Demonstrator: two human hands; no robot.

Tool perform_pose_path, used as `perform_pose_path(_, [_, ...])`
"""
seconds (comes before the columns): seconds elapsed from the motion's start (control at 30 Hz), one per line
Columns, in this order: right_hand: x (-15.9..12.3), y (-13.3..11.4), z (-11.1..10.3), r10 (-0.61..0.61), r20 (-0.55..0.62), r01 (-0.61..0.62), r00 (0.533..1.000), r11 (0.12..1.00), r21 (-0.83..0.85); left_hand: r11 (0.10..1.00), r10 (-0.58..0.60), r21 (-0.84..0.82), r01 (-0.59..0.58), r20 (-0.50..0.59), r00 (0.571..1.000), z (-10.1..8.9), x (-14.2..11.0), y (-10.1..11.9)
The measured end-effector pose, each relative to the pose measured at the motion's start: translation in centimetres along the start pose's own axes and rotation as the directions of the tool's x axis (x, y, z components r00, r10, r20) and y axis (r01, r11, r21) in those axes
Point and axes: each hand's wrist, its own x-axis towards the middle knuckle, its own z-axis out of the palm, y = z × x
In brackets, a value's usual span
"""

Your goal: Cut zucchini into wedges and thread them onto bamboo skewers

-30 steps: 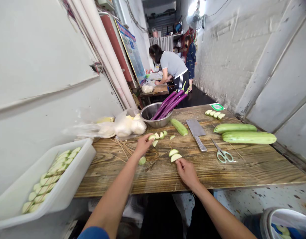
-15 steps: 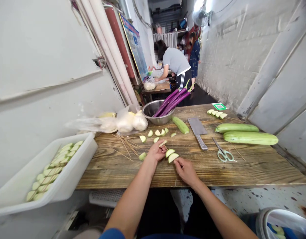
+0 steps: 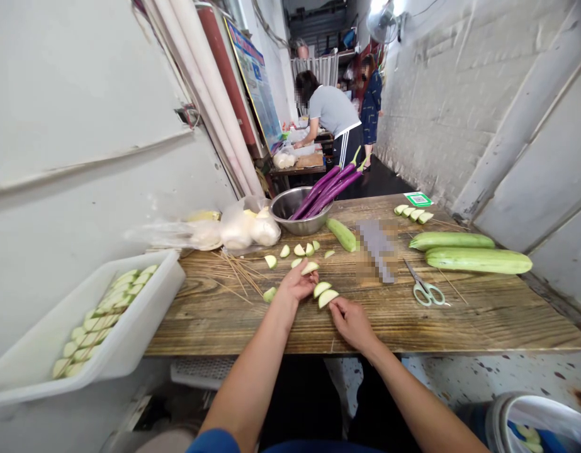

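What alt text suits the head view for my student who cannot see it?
A person's left hand holds a green slice beside two more slices at the right hand, over a wooden table. Nearby are a metal bowl of purple eggplants, scissors and a white tub.

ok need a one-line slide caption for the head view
One slice in the left hand, two more slices at the right hand, eggplants in a bowl behind.

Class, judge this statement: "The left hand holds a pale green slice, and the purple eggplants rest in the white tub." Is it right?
Not quite: the eggplants rest in the metal bowl, as the head view shows. The left hand does hold a slice.
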Motion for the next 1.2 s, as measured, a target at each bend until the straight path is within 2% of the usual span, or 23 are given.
perform_pose_path(0.17, [-0.02, 0.06, 0.01, -0.007, 0.002, 0.007, 1.0, 1.0, 0.001, 0.999, -0.021, 0.028, 0.02, 0.031, 0.999, 0.39, -0.4, -0.04])
perform_pose_path(0.43, [0.03, -0.24, -0.21, -0.003, -0.006, 0.003, 1.0, 1.0, -0.019, 0.999, 0.033, -0.011, -0.034, -0.051, 0.998, 0.34, -0.1, -0.06])
perform_pose_path(0.67, [0.2, -0.16, -0.15, 0.0, -0.014, 0.0, 1.0, 1.0, -0.03, 0.995, 0.069, 0.069, -0.066, -0.044, 0.997, 0.23, -0.12, 0.01])
perform_pose_path(1.2, [0.27, 0.0, -0.02, 0.022, 0.015, -0.021, 1.0, 0.999, -0.045, 0.983, 0.135, 0.131, -0.129, -0.041, 0.99, 0.61, -0.3, -0.58])
